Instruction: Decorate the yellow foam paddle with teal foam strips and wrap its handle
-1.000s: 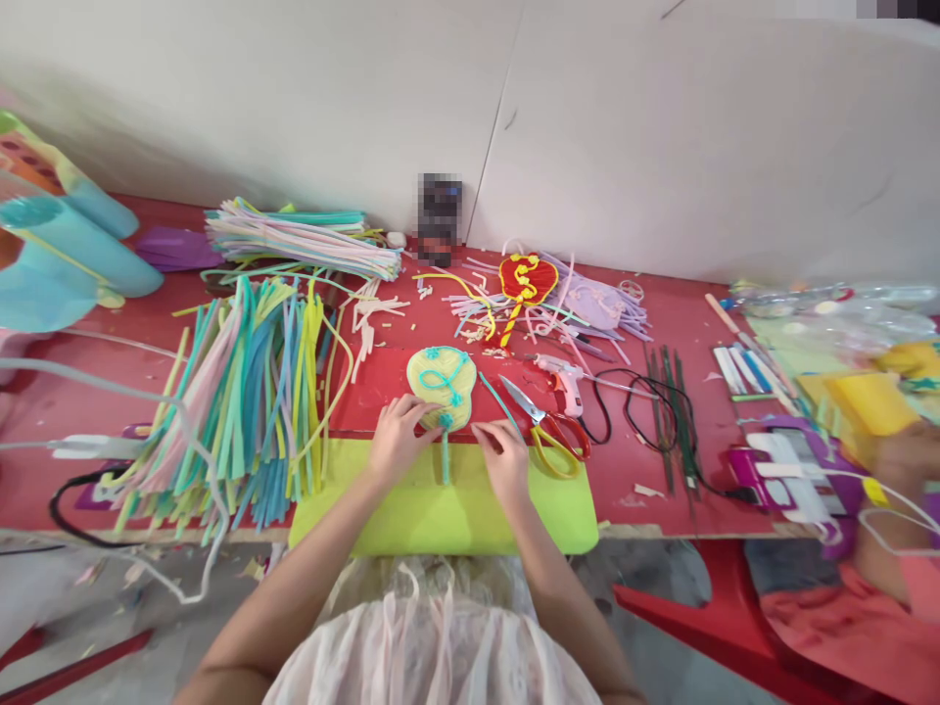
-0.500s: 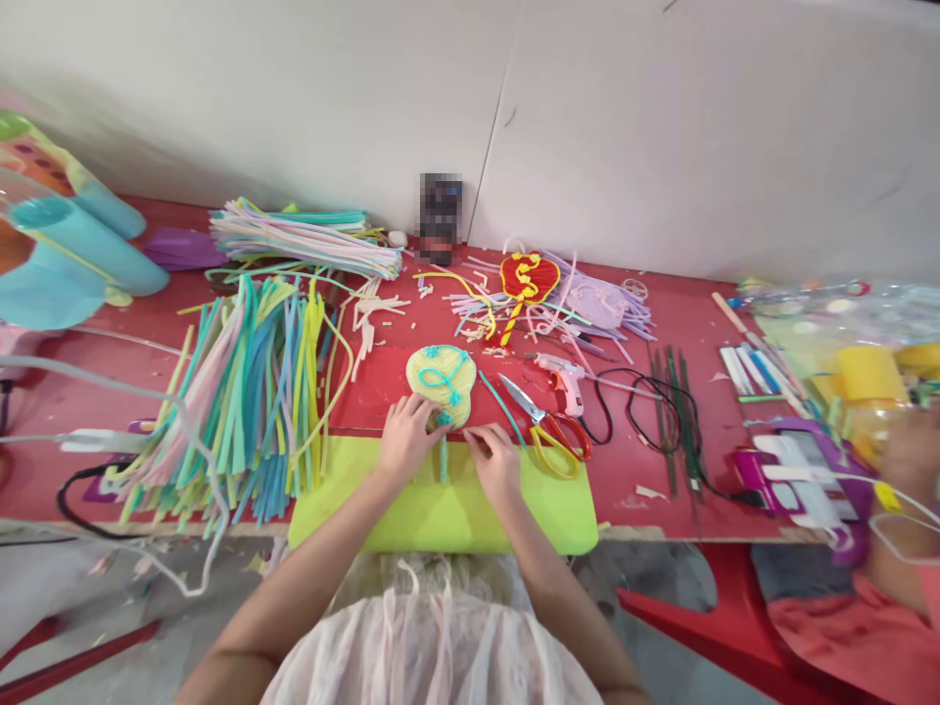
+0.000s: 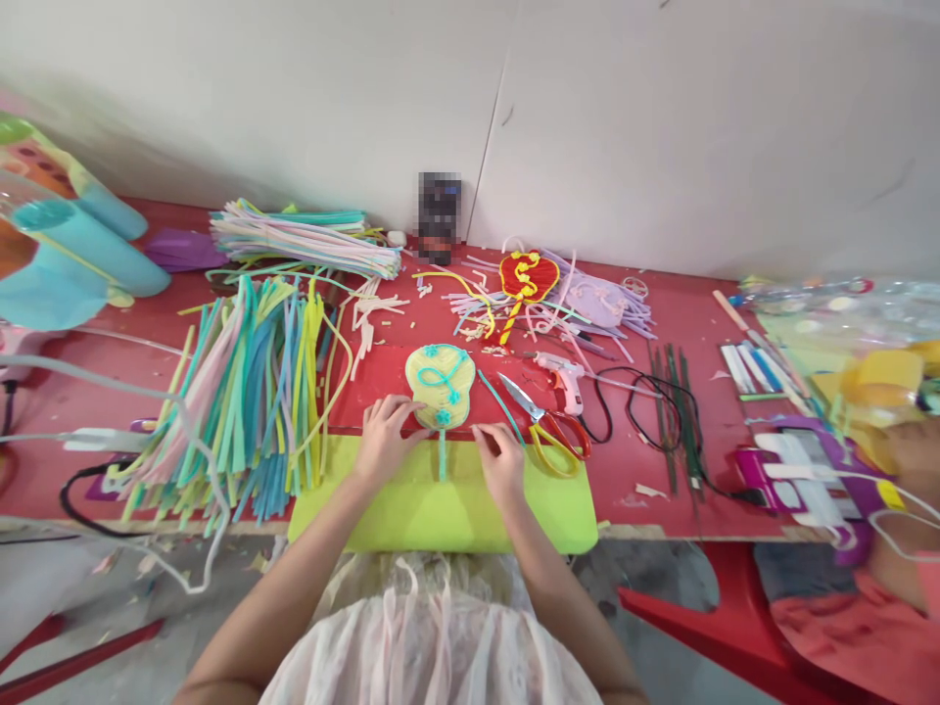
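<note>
A pale yellow pipe-cleaner fan (image 3: 439, 390) with a turquoise loop, small turquoise flowers and a turquoise handle (image 3: 443, 460) lies in front of me. Its head rests on the red tabletop, while the handle reaches over a lime-green board (image 3: 433, 514). My left hand (image 3: 385, 438) is at the fan's lower left edge, thumb and fingers apart, fingertips at the rim. Just off the lower right edge, my right hand (image 3: 500, 457) is bent with a gap between thumb and forefinger, nothing visible in it. A loose turquoise pipe cleaner (image 3: 502, 403) lies beside the fan.
Scissors (image 3: 540, 416) and a pink glue gun (image 3: 562, 377) lie on the right, with a black cable behind. Pipe-cleaner bundles (image 3: 250, 392) fill the left. A red-and-yellow fan (image 3: 527, 279) lies farther back. Another person's arm (image 3: 907, 499) is at far right.
My left hand has drawn back leftward from the fan's lower flower, which now shows uncovered. My right hand has shifted slightly right, away from the rim. The fan has barely moved.
</note>
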Demonstrator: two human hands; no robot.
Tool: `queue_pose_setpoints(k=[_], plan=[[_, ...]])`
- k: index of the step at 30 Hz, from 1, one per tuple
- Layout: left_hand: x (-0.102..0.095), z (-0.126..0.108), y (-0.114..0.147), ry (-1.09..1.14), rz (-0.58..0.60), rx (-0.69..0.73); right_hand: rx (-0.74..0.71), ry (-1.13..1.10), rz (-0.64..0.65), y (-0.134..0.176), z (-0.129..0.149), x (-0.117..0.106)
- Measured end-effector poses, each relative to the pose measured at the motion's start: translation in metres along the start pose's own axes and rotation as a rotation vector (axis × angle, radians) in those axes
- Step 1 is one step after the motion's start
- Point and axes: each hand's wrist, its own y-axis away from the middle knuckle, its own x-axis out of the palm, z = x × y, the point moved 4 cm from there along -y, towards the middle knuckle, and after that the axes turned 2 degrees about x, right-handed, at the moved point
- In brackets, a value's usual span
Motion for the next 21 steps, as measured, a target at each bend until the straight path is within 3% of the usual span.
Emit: queue_pose_setpoints(k=[14, 21], plan=[[0.014, 0.008, -0.003, 0.267, 0.005, 0.044, -0.031, 0.023, 0.022, -0.01, 0.022, 0.029], [0.012, 0.008, -0.003, 0.265, 0.013, 0.028, -0.032, 0.051, 0.023, -0.011, 0.022, 0.033]])
